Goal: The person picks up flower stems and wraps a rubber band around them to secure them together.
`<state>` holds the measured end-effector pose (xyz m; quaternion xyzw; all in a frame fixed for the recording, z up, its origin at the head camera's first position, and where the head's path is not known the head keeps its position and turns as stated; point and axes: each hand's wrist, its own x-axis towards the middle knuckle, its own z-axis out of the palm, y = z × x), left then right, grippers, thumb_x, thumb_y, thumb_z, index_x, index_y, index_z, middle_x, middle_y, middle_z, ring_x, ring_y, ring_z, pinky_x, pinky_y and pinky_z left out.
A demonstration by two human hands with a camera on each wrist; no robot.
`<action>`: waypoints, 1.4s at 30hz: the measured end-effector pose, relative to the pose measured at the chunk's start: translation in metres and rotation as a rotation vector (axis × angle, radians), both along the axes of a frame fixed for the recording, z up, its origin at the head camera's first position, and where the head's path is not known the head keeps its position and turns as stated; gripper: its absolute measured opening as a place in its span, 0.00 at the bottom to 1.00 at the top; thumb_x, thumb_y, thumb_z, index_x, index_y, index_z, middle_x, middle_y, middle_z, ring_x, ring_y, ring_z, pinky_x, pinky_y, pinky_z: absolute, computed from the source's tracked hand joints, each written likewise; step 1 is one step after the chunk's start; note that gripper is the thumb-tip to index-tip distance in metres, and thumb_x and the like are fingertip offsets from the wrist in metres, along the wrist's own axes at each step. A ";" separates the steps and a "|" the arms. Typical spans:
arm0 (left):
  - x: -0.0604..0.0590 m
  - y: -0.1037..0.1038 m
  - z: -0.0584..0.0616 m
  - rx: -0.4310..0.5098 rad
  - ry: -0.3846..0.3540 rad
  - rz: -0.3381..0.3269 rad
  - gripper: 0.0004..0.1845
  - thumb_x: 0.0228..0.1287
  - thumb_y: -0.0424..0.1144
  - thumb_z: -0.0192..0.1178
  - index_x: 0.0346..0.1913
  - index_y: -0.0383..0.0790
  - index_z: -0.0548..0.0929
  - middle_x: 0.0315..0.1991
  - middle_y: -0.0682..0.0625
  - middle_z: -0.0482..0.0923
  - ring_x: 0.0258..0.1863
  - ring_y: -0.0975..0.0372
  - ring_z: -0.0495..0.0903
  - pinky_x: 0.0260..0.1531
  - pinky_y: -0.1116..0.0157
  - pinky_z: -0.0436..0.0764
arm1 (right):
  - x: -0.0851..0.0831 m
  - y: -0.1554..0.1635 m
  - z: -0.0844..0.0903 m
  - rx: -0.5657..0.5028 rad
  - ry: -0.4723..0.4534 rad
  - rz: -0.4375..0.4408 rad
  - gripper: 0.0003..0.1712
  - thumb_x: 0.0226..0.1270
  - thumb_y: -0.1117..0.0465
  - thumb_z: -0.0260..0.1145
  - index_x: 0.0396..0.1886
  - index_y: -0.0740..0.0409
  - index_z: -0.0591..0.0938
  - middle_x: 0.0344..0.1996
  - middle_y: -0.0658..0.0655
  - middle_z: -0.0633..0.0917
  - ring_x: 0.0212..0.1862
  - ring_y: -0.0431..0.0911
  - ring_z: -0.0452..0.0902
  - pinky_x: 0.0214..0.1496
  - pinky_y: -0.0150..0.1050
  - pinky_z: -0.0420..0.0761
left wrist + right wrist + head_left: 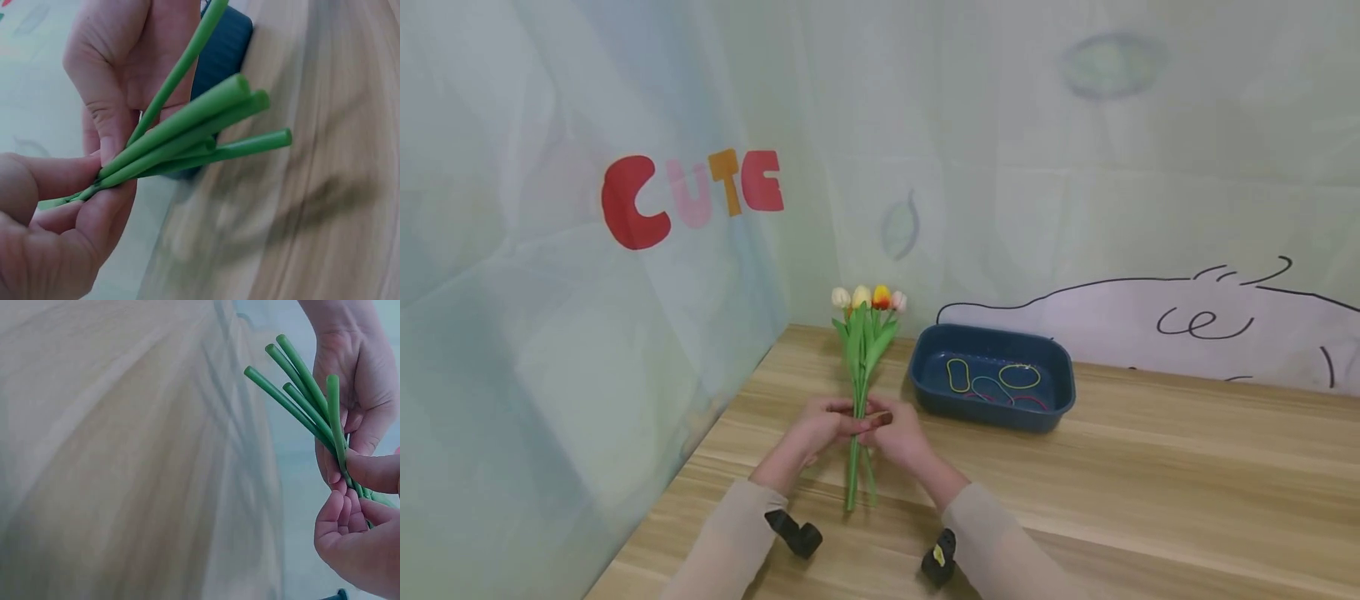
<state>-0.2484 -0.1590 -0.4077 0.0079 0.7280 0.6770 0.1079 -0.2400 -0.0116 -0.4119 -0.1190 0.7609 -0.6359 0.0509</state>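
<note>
Both hands hold a bunch of artificial tulips (860,375) upright in the head view, with white, pale yellow, red-and-yellow and pink blooms at the far end. My left hand (815,427) pinches the green stems from the left, thumb and fingers on either side of them. From the right, my right hand (898,432) grips the same part of the stems, its fingertips meeting the left ones. Below the hands the cut stem ends (187,122) fan out, one splayed apart from the rest. A thin dark line shows across the stems at the left fingertips in the left wrist view.
A dark blue basin (992,418) stands to the right of the bouquet, with several coloured rubber bands (1019,377) inside. All rests on a wooden table (1150,500). A printed cloth (1000,208) hangs behind and along the left side.
</note>
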 end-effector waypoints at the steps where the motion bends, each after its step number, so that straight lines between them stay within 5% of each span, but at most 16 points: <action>1: 0.001 0.001 0.001 0.005 0.011 -0.005 0.20 0.56 0.21 0.62 0.53 0.20 0.77 0.45 0.37 0.83 0.36 0.61 0.85 0.44 0.63 0.86 | 0.001 0.002 0.002 -0.002 0.021 -0.002 0.35 0.44 0.80 0.69 0.59 0.70 0.76 0.44 0.65 0.82 0.37 0.45 0.79 0.34 0.29 0.81; 8: 0.012 0.014 0.018 0.043 0.063 -0.043 0.21 0.57 0.24 0.63 0.55 0.21 0.77 0.47 0.37 0.83 0.37 0.62 0.84 0.44 0.64 0.86 | 0.011 0.022 0.016 0.005 0.162 -0.013 0.34 0.46 0.78 0.72 0.58 0.71 0.76 0.44 0.69 0.81 0.41 0.55 0.81 0.34 0.30 0.81; 16: 0.024 0.033 0.030 0.132 0.121 -0.104 0.22 0.58 0.21 0.61 0.56 0.20 0.75 0.46 0.34 0.83 0.37 0.64 0.85 0.43 0.66 0.86 | 0.023 0.047 0.025 0.048 0.231 -0.028 0.32 0.49 0.73 0.73 0.59 0.68 0.77 0.44 0.64 0.81 0.45 0.56 0.81 0.40 0.37 0.82; 29: 0.049 0.073 0.044 0.258 0.203 -0.217 0.17 0.57 0.22 0.62 0.48 0.14 0.75 0.32 0.52 0.85 0.36 0.65 0.84 0.42 0.67 0.86 | 0.054 0.093 0.039 -0.102 0.197 0.062 0.35 0.56 0.74 0.70 0.65 0.68 0.70 0.53 0.70 0.79 0.50 0.46 0.76 0.47 0.33 0.83; 42: 0.066 0.112 0.040 0.384 0.267 -0.217 0.16 0.55 0.19 0.63 0.47 0.14 0.76 0.30 0.59 0.85 0.31 0.69 0.84 0.32 0.75 0.82 | 0.089 0.126 0.036 -0.150 -0.046 0.201 0.33 0.73 0.59 0.59 0.69 0.74 0.61 0.57 0.72 0.77 0.51 0.44 0.81 0.54 0.36 0.83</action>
